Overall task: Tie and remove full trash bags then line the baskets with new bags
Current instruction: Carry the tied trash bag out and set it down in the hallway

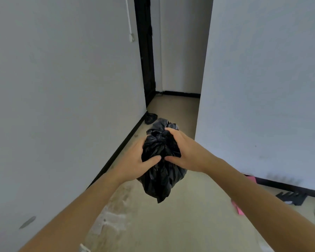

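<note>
A black trash bag [160,180] hangs in the air in front of me, above the floor, its top bunched into a knot. My left hand [135,159] grips its left side with the thumb pressed into the plastic. From the right, my right hand [182,151] wraps around the knotted neck, thumb meeting the left thumb at the bag's middle. No basket is in view.
White walls close in on the left [62,106] and right [262,88], forming a narrow corridor with a dark doorway [145,60] ahead. Another black bag [150,118] lies on the floor by the left wall. A pink object [237,208] and a black object [292,197] lie at right.
</note>
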